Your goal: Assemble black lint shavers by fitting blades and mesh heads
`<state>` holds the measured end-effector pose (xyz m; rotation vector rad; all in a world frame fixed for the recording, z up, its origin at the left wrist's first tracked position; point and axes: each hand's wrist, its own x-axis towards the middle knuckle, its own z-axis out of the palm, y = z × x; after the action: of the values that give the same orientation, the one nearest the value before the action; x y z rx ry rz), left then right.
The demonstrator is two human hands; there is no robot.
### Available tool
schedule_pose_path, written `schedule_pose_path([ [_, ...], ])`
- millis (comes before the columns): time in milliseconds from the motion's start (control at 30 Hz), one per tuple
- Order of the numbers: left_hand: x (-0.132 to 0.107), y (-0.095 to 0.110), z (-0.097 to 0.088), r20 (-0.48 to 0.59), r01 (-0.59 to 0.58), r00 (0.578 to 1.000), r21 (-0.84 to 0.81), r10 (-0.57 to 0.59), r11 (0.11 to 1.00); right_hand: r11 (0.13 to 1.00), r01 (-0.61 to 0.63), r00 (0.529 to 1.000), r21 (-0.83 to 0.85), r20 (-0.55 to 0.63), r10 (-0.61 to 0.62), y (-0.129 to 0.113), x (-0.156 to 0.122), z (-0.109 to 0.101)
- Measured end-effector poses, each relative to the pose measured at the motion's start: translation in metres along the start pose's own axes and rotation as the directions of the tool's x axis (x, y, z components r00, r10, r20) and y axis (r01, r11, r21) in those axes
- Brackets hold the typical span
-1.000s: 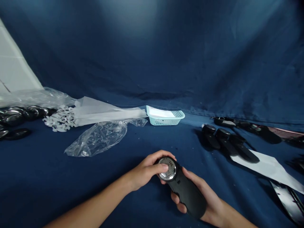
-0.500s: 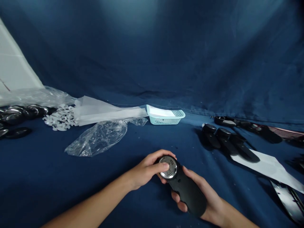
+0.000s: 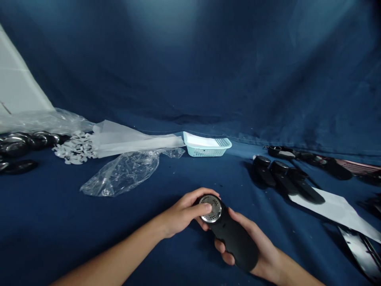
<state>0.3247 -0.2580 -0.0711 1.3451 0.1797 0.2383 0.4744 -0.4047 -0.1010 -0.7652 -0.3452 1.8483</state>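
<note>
A black fabric shaver (image 3: 233, 238) with a round, perforated metal head lies slanted between my hands at the lower middle. My left hand (image 3: 190, 208) is closed around its head end, the thumb lying on the metal mesh and the other fingers behind the rim. The handle rests in my right hand (image 3: 258, 246), which wraps it from the right with fingertips showing on its left side. The underside of the shaver is hidden.
A light blue basket (image 3: 206, 151) with white paper stands at the back middle. Clear plastic film (image 3: 123, 174), white sheets (image 3: 119, 139) and small white pieces (image 3: 76, 147) lie left of it. More black shavers (image 3: 293, 180) lie right, beside white paper (image 3: 342, 206). Dark round parts (image 3: 20, 145) sit far left.
</note>
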Motion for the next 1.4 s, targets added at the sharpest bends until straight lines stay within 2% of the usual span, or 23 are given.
schedule_pose_path([
  [333,-0.002,0.0,0.001,-0.019,0.008,1.0,0.036,-0.007,0.999,1.0,0.008,0.999,0.006,-0.034,-0.007,-0.001,0.001,0.005],
  [433,-0.009,0.002,0.006,-0.076,-0.078,0.993,0.179,0.093,0.981,0.995,0.099,0.992,-0.016,-0.075,-0.1,0.0,-0.001,0.012],
  [500,-0.013,0.004,0.01,-0.114,-0.166,0.966,0.412,0.231,0.896,0.977,0.205,0.973,-0.053,-0.097,-0.209,0.001,-0.002,0.015],
  [600,-0.015,0.002,0.013,-0.081,-0.213,0.918,0.725,0.387,0.656,0.935,0.331,0.932,-0.127,-0.111,-0.346,0.005,-0.005,0.019],
  [700,-0.014,-0.004,0.012,-0.022,-0.226,0.891,0.844,0.453,0.487,0.899,0.394,0.901,-0.189,-0.115,-0.419,0.009,-0.007,0.021],
  [800,-0.012,-0.011,0.01,0.026,-0.257,0.864,0.881,0.502,0.396,0.865,0.442,0.873,-0.238,-0.108,-0.476,0.011,-0.008,0.023],
  [967,-0.011,-0.016,0.007,0.063,-0.308,0.845,0.869,0.532,0.386,0.853,0.446,0.871,-0.272,-0.089,-0.483,0.013,-0.008,0.022],
  [1067,-0.011,-0.017,0.006,0.052,-0.307,0.848,0.86,0.528,0.408,0.866,0.436,0.886,-0.245,-0.051,-0.461,0.011,-0.008,0.021],
  [1400,-0.01,-0.018,0.006,0.03,-0.283,0.869,0.849,0.493,0.447,0.866,0.439,0.889,-0.24,-0.026,-0.457,0.01,-0.005,0.02],
])
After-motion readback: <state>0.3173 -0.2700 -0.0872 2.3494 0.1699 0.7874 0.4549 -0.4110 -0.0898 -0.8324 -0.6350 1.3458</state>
